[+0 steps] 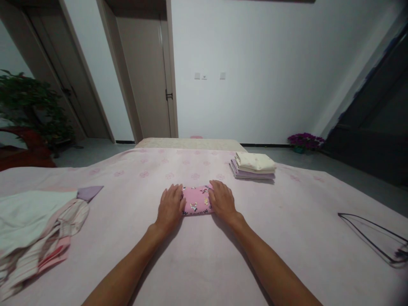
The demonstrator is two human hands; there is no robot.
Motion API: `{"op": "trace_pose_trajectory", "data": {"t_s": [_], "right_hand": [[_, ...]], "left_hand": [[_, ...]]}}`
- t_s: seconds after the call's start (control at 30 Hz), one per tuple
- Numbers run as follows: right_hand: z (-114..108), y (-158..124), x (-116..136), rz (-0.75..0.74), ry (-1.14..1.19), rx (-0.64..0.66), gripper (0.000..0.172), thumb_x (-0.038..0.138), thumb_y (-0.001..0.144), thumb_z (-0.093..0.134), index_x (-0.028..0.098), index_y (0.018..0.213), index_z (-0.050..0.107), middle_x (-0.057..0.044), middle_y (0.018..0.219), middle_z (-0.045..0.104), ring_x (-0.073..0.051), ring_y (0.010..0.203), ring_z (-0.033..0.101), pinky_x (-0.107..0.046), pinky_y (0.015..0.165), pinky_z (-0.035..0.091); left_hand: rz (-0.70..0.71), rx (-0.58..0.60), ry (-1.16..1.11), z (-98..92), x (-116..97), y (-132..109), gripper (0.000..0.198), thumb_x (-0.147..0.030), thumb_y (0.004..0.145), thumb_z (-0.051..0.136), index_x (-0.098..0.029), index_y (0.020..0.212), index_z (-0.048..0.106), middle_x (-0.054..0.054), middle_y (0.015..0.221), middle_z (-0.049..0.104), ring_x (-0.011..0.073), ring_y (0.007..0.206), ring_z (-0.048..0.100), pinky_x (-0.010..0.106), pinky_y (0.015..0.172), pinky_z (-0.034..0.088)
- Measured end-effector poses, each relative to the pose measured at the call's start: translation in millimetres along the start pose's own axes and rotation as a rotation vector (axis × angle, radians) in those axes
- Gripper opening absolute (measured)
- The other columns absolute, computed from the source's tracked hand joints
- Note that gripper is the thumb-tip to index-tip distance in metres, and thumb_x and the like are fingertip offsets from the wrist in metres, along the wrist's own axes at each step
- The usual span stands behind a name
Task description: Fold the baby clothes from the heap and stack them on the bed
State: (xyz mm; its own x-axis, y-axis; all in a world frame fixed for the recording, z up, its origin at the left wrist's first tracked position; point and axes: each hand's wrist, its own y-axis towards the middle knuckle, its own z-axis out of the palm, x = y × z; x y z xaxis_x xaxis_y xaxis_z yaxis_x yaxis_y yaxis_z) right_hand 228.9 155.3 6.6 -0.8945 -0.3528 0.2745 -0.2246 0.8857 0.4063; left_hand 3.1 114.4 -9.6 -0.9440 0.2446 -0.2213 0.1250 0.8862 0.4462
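Note:
A small folded pink garment (196,200) with a printed pattern and dark lettering lies flat on the bed cover in front of me. My left hand (171,205) rests over its left end, fingers stretched forward and the thumb along the cloth. Over the right end lies my right hand (222,200), palm down with fingers extended. Both hands hide the garment's side edges. Beyond my right hand is a neat stack of folded cloths (254,165), cream on top and purple below.
A loose pile of clothes (38,229), white, striped and pink, lies at the left. Thin black hangers (366,236) are at the right edge. The pale pink bed cover (197,263) spans the surface. Behind stand a door (143,72), a leafy plant (28,106) and purple flowers (305,140).

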Motion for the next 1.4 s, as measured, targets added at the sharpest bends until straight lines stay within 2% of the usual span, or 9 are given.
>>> {"op": "trace_pose_trajectory", "data": {"t_s": [0.07,0.17,0.27,0.5,0.67,0.73,0.83,1.1,1.4], "right_hand": [[3.8,1.6,8.9,-0.147,0.012,0.077,0.050,0.034,0.102,0.036,0.019,0.149,0.041,-0.013,0.157,0.040,-0.028,0.146,0.030,-0.048,0.120,0.020],[13.6,3.4,14.3,-0.237,0.011,0.255,0.057,0.042,0.102,0.036,0.015,0.152,0.038,-0.013,0.160,0.035,-0.028,0.150,0.024,-0.048,0.122,0.014],[20.4,5.9,10.9,-0.190,0.006,0.346,0.060,0.046,0.102,0.035,0.014,0.152,0.039,-0.015,0.161,0.033,-0.027,0.151,0.023,-0.049,0.122,0.014],[19.7,8.6,-1.0,-0.090,0.045,0.384,0.061,0.048,0.104,0.027,0.016,0.155,0.034,-0.013,0.164,0.026,-0.026,0.152,0.018,-0.050,0.120,0.019],[17.9,13.7,-3.2,-0.012,0.074,0.293,0.048,0.039,0.105,0.029,0.021,0.144,0.050,-0.010,0.155,0.044,-0.026,0.147,0.033,-0.048,0.118,0.024],[15.2,22.0,-1.1,0.034,0.066,0.232,0.045,0.034,0.104,0.029,0.020,0.136,0.058,-0.012,0.145,0.055,-0.026,0.139,0.043,-0.046,0.115,0.028],[11.8,40.5,4.1,0.005,0.081,0.239,0.044,0.035,0.104,0.031,0.020,0.132,0.061,-0.011,0.138,0.061,-0.024,0.131,0.052,-0.039,0.111,0.033],[19.0,94.0,17.0,-0.169,0.141,0.546,0.040,0.052,0.083,0.067,0.027,0.113,0.074,-0.004,0.117,0.073,-0.024,0.104,0.066,-0.028,0.083,0.048],[24.9,114.0,17.6,-0.106,0.094,0.794,0.055,0.064,0.071,0.072,0.022,0.107,0.072,-0.007,0.104,0.073,-0.023,0.087,0.065,-0.027,0.066,0.043]], "left_hand": [[0.087,0.052,-0.004,7.5,-8.5,0.4,0.052,-0.036,0.101,0.038,-0.013,0.147,0.043,0.017,0.155,0.043,0.0311,0.148,0.030,0.051,0.121,0.021],[0.068,0.146,0.031,17.6,-14.1,0.5,0.059,-0.045,0.101,0.038,-0.009,0.148,0.042,0.021,0.156,0.040,0.0343,0.147,0.031,0.055,0.119,0.023],[0.024,0.168,0.054,21.9,-11.4,-0.5,0.059,-0.047,0.101,0.038,-0.012,0.149,0.042,0.020,0.156,0.040,0.0339,0.147,0.032,0.057,0.118,0.024],[-0.070,0.186,0.008,20.7,16.7,-15.0,0.052,-0.035,0.102,0.032,-0.015,0.149,0.041,0.018,0.158,0.036,0.0313,0.149,0.029,0.060,0.116,0.026],[-0.347,-0.039,-0.256,19.8,45.6,-18.8,0.049,-0.036,0.102,0.026,-0.015,0.137,0.054,0.015,0.144,0.057,0.0257,0.138,0.048,0.047,0.117,0.033],[-0.500,-0.155,-0.409,18.1,49.9,-16.2,0.050,-0.039,0.103,0.024,-0.017,0.134,0.056,0.013,0.137,0.062,0.0229,0.129,0.057,0.040,0.111,0.041],[-0.599,-0.235,-0.574,14.9,49.0,-12.6,0.048,-0.042,0.102,0.028,-0.018,0.134,0.055,0.012,0.127,0.069,0.0216,0.119,0.064,0.038,0.104,0.047],[-0.635,-0.202,-0.587,10.7,45.1,-11.0,0.040,-0.035,0.099,0.035,-0.022,0.132,0.055,0.008,0.119,0.073,0.0212,0.113,0.067,0.036,0.098,0.049],[-0.605,-0.063,-0.468,-1.5,31.0,-7.4,0.038,-0.038,0.101,0.035,-0.023,0.123,0.062,0.006,0.100,0.077,0.0204,0.098,0.070,0.029,0.083,0.046]]}}
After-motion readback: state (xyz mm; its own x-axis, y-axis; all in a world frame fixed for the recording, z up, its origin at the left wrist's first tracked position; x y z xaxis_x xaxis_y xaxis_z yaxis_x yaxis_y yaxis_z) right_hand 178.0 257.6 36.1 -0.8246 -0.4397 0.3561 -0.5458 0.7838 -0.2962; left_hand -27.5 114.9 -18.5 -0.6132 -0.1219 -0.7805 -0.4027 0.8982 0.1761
